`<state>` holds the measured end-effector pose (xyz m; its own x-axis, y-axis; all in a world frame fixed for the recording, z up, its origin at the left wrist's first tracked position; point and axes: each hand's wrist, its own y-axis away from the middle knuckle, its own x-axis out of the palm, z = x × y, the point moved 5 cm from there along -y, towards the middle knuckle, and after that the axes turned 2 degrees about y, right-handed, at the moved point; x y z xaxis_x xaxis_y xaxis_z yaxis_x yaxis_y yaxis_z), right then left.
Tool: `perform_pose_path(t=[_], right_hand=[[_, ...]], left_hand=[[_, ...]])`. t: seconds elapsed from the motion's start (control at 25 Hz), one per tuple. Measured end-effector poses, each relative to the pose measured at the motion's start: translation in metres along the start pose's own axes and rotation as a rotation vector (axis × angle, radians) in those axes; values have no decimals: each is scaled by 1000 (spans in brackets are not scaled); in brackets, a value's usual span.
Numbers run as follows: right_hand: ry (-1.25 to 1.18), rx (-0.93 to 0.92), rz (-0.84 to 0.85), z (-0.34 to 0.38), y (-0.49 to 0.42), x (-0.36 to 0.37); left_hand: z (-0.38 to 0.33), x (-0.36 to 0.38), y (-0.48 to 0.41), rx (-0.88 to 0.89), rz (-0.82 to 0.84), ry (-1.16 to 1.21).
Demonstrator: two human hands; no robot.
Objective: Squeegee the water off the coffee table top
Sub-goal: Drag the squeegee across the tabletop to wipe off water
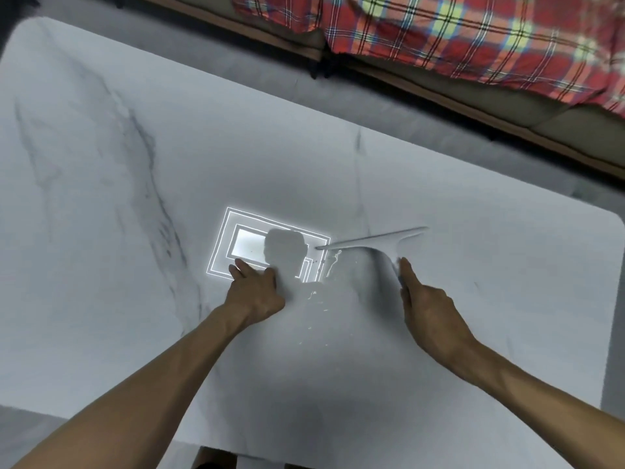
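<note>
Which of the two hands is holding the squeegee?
The right hand: it grips the white squeegee by its handle. The left hand holds nothing and only rests on the coffee table top.

Plaid-draped couch over grey floor, along the top of the view.
A red plaid cloth (456,35) with yellow-green squares and black and white lines lies over the couch (575,123) at the upper right, hanging past its front edge. The couch shows drab cushions, a brown wooden rail (439,96) and a short dark leg (314,71). Grey floor (220,62) runs beneath it and shows again at the lower left corner.
</note>
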<state>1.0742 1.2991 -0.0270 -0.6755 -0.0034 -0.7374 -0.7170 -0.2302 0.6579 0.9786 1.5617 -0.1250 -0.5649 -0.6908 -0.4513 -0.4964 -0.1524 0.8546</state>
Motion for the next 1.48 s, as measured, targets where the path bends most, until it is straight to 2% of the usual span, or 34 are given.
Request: perform_pose_path(t=[0.08, 0.16, 0.24, 0.32, 0.4, 0.48, 0.68, 0.76, 0.84, 0.96, 1.08, 1.2, 1.32, 1.48], right_hand=[[-67, 2, -44, 1, 5, -14], [-119, -7, -194, 8, -25, -43], [-209, 86, -264, 14, -73, -72], [-357, 237, -235, 19, -116, -87], [-323, 308, -173, 26, -130, -83], [-177, 292, -131, 36, -114, -61], [-172, 131, -54, 43, -15, 22], [-177, 71, -27, 42, 15, 41], [-207, 36, -86, 43, 34, 41], [-151, -124, -177, 61, 45, 32], [-13, -371, -84, 111, 43, 47], [170, -718, 17, 187, 46, 87], [345, -1011, 140, 271, 55, 144], [401, -1160, 201, 370, 69, 209]], left_hand=[[-2, -3, 0, 2, -5, -7], [0, -4, -2, -2, 6, -3], [3, -3, -4, -3, 3, -9], [4, -1, -6, -10, -10, -9], [6, 1, -9, -20, -17, -7], [9, 3, -10, -15, -11, -10], [11, 2, -1, 9, -10, -41], [13, -2, 4, 67, -59, -29], [28, -10, 18, 148, -169, 79], [76, -25, 54, 42, -400, 440], [147, -24, 89, -159, -658, 733], [225, -13, 124, -395, -833, 820], [290, -3, 148, -518, -883, 787], [349, 7, 161, -566, -868, 775]])
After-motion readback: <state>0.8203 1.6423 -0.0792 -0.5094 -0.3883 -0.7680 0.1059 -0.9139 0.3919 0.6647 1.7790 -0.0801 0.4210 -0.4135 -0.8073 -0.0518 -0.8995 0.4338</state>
